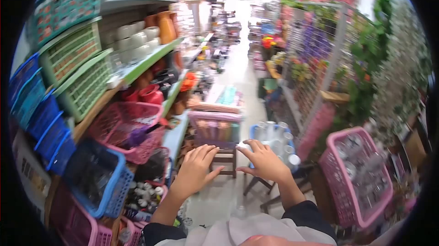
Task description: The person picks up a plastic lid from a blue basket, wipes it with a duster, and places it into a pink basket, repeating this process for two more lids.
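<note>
Both hands are held out in front of the body, over the aisle floor. My left hand (196, 170) is empty, its thumb apart from the fingers. To its right, my right hand (263, 160) also holds nothing, with its fingers spread toward the left. A gap lies between the two hands. Beyond them stands a pink-rimmed bin (215, 117) with rolled items inside, above a dark wooden stool (226, 159). Just past my right hand, several clear bottles (272, 134) stand in a blue container.
Shelves (153, 61) on the left hold white cups and orange vases. Below are a pink basket (103, 127), a blue basket (121, 186) and green baskets (84, 83). At right, a pink basket (327, 173) of clear glassware stands near a rack (336, 47) with artificial flowers.
</note>
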### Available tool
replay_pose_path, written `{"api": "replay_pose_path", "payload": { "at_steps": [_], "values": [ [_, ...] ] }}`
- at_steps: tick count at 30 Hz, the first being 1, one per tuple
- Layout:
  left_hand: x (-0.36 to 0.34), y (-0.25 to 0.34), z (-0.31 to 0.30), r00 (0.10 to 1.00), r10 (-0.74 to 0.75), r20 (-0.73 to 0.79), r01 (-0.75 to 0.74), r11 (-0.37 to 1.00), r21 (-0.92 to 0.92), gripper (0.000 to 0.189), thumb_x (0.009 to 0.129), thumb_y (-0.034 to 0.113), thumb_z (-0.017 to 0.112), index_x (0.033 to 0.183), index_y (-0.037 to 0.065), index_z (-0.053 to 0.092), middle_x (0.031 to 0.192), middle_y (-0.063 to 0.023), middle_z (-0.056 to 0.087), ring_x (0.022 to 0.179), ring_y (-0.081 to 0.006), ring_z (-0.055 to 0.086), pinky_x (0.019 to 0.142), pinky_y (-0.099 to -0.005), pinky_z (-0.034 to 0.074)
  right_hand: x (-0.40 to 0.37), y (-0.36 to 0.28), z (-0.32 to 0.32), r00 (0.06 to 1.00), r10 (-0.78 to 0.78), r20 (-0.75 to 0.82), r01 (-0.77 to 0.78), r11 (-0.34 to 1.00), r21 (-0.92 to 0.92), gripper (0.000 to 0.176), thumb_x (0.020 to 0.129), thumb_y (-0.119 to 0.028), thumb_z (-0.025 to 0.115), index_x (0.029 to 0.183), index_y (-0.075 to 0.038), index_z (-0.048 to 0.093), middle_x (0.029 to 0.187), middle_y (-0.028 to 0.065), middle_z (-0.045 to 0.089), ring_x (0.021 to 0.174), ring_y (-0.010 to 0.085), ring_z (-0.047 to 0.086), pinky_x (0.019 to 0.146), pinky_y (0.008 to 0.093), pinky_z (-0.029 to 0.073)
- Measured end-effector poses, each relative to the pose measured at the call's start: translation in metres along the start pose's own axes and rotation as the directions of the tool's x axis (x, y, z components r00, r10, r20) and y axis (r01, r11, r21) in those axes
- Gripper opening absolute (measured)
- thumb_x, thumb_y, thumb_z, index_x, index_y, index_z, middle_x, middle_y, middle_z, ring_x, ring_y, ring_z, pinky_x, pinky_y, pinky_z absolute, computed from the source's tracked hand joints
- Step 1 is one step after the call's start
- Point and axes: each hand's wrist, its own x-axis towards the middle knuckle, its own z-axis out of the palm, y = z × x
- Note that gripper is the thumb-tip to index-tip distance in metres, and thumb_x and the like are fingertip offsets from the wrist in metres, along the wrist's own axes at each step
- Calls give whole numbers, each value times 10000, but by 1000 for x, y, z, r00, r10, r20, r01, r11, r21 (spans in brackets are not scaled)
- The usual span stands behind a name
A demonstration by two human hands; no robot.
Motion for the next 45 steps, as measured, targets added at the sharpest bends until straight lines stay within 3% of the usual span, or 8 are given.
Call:
{"api": "replay_pose_path", "payload": {
  "at_steps": [6,13,21,25,30,33,35,45],
  "values": [
    [80,96,77,926,377,37,-344,878,-334,471,818,269,672,1198,26,539,1167,-117,565,1086,-283,539,892,-400,414,-144,20,-71,903,409,-134,-426,891,-154,612,814,-434,651,1297,-100,480,1288,183,448,1203,340,440,933,449,398],
    [137,215,132,684,726,-68,-606,514,-607,450,789,209,702,1182,48,553,1171,-114,571,1076,-302,549,901,-394,424,-256,-12,-111,648,692,-318,-760,615,-211,625,815,-438,640,1286,-61,478,1246,195,460,1195,352,429,929,458,386],
    [193,307,172,334,917,-216,-740,113,-663,472,778,233,700,1189,58,546,1175,-117,568,1053,-307,555,902,-401,425,-309,-40,-145,335,848,-411,-941,276,-198,609,803,-415,661,1276,-70,492,1234,177,476,1170,335,464,933,436,407],
    [237,340,192,177,942,-284,-838,-7,-545,476,784,290,692,1180,65,550,1150,-113,580,1045,-301,558,874,-396,428,-323,-17,-170,275,861,-428,-960,221,-172,596,770,-355,705,1256,-70,512,1219,154,504,1109,329,514,924,415,422],
    [291,383,239,233,945,-230,-864,92,-496,538,784,386,675,1178,45,541,1044,-161,611,986,-308,583,798,-433,450,-345,55,-189,244,876,-417,-968,242,-58,537,806,-388,676,1189,-36,539,1101,168,561,978,310,584,822,388,472],
    [316,412,284,275,961,-1,-786,224,-577,553,746,416,701,1125,39,556,981,-159,637,948,-334,607,791,-449,471,-366,107,-183,201,867,-455,-948,289,133,523,796,-408,680,1114,-6,577,999,186,614,907,306,618,788,367,486],
    [322,425,304,247,948,202,-740,318,-592,618,769,508,652,1102,-4,552,912,-198,658,864,-367,632,735,-469,485,-372,128,-182,-13,941,-338,-978,58,200,579,788,-424,698,1110,39,570,992,177,645,910,259,630,797,344,490],
    [315,451,345,242,941,238,-667,339,-663,533,799,442,630,1021,-39,566,941,-238,650,898,-380,633,784,-468,493,-383,163,-170,-81,911,-403,-992,-33,125,368,758,-268,684,907,64,634,780,195,668,716,265,665,657,360,507]
  ]
}}
